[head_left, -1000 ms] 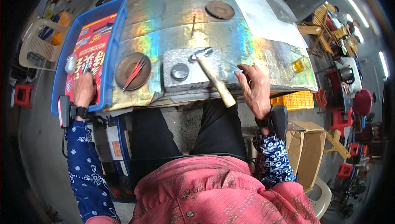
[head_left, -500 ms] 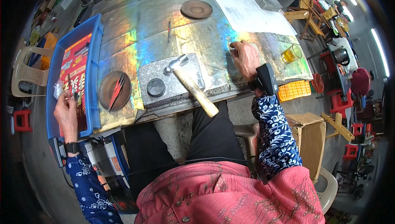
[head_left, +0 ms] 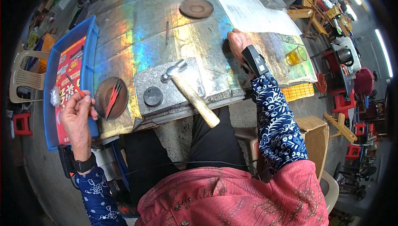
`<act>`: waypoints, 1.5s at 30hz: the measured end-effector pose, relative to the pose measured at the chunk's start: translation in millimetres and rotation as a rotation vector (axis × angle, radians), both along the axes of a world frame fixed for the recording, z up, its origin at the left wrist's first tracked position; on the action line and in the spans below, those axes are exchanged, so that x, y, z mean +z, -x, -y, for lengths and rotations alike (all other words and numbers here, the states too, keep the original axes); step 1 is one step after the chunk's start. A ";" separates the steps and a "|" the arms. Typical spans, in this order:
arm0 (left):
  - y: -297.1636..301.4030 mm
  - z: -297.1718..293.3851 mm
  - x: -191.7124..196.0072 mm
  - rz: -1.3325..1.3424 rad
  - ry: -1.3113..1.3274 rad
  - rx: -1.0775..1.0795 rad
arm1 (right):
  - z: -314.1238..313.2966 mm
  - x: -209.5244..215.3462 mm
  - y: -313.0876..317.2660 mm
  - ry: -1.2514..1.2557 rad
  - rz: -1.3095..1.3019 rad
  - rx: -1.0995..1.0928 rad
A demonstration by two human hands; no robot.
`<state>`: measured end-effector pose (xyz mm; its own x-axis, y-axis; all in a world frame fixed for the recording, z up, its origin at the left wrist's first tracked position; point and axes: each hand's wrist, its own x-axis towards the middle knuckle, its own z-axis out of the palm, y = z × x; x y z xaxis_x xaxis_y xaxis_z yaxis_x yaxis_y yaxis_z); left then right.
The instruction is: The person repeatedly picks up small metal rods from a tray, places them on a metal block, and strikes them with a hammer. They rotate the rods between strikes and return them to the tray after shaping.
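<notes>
My left hand (head_left: 78,116) is over the near end of the blue tray (head_left: 93,45), closed on a slender tool (head_left: 74,84), red by the fingers and darker toward its tip. Right beside it, a brown round dish (head_left: 121,105) holds several thin red-and-black tools (head_left: 111,99). My right hand (head_left: 241,43) is low over the right part of the table, its fingers curled under; what they hold, if anything, is hidden. Between the hands, a hammer (head_left: 195,97) rests on a grey stone block (head_left: 145,78), its wooden handle reaching past the table edge. A dark round puck (head_left: 153,96) sits on the block.
Another brown dish (head_left: 196,8) and a thin dark tool (head_left: 167,33) lie farther back. A glass of yellow liquid (head_left: 295,56) stands at the right, near white paper (head_left: 257,12). A clear plastic wad (head_left: 54,96) is in the tray. A cardboard box (head_left: 315,143) stands right of my legs.
My left hand has moved right and come up from the tray's side with the slender tool. My right hand has shifted slightly left and away from me, its fingers turned under.
</notes>
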<state>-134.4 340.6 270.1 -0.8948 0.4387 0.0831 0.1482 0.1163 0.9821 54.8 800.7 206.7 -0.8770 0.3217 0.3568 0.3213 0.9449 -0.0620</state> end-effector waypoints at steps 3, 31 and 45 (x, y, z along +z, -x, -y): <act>-9.2 -10.5 -1.2 0.045 -0.019 -0.052 | -13.8 -10.2 8.0 0.025 -0.078 0.115; -76.5 -54.0 2.1 0.239 -0.229 -0.243 | 61.5 41.9 -41.5 0.482 -0.079 -0.116; -96.7 -56.1 3.9 0.407 -0.405 -0.283 | 170.3 91.7 -58.0 0.847 -0.386 -0.037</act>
